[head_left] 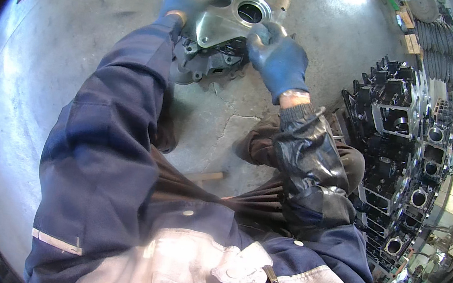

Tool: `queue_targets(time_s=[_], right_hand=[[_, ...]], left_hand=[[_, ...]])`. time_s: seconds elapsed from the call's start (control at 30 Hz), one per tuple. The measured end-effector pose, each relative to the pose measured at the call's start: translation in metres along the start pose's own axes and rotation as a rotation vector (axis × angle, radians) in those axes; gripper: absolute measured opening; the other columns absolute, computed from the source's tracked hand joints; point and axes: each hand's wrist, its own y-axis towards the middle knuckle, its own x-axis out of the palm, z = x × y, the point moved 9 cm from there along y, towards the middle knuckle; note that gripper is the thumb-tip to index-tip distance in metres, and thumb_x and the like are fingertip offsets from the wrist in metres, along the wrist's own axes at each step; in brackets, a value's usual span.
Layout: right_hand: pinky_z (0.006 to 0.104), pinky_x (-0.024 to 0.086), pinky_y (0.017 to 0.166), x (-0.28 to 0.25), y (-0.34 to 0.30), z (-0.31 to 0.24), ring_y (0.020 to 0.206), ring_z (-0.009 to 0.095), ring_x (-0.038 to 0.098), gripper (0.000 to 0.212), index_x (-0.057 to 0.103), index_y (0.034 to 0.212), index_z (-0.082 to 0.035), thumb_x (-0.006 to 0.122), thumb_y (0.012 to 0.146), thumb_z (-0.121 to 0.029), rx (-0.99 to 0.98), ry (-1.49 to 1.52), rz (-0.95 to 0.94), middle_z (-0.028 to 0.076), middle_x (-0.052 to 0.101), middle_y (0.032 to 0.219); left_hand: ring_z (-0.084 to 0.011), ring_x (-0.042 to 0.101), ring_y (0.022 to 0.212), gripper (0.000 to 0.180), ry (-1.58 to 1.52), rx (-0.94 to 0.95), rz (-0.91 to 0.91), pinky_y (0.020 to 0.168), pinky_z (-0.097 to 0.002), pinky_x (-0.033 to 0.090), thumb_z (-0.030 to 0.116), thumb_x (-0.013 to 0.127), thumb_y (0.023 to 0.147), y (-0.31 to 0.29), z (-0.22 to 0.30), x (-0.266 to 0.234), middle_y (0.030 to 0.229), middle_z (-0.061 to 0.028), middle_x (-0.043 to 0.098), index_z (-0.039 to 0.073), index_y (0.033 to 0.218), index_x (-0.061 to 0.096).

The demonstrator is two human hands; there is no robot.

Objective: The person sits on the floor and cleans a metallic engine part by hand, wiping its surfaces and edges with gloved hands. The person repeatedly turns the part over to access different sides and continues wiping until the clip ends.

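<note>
In front of my feet a shiny machined metal casting point(211, 25), with two round openings, sits over a darker grey cast housing point(197, 63). My left hand point(179, 3), in a blue glove, is at the casting's left edge, smeared by motion, so its fingers do not read. At the right edge is my right hand point(281, 61), also blue-gloved, its fingers curled closed. What lies inside that grip is hidden. A pale cylindrical metal piece point(283, 0) with a hole at its end stands just beyond the right hand; whether it joins the casting I cannot tell.
Grey concrete floor point(109, 26) with cracks surrounds the casting. Rows of dark engine blocks or similar castings point(393, 130) stand close on my right. Stacked black coils point(436, 49) lie at the far right. A small wooden strip point(207, 176) is on the floor between my legs.
</note>
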Motion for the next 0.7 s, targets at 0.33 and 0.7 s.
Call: queue_targets(time_s=[0.33,0.7], right_hand=[[0.0459,0.058,0.088,-0.002,0.021,-0.014,0.101,0.036,0.074,0.043,0.074,0.114,-0.01,0.07,0.088,-0.044,0.005,-0.244,-0.122,0.018,0.075,0.113],[0.035,0.058,0.078,0.016,0.025,0.0,0.081,0.021,0.073,0.036,0.075,0.105,-0.003,0.077,0.082,-0.031,0.144,0.264,-0.198,0.012,0.076,0.087]], left_hand=[[-0.0364,0.074,0.097,0.074,-0.086,-0.076,-0.079,0.084,-0.0443,0.056,0.073,0.067,0.082,0.006,-0.012,0.01,0.099,-0.0191,0.078,0.004,0.102,0.08],[-0.0445,0.071,0.104,0.07,-0.062,-0.005,0.011,0.09,-0.0463,0.055,0.067,0.062,0.09,0.002,-0.005,0.002,0.106,-0.0269,0.074,0.002,0.107,0.078]])
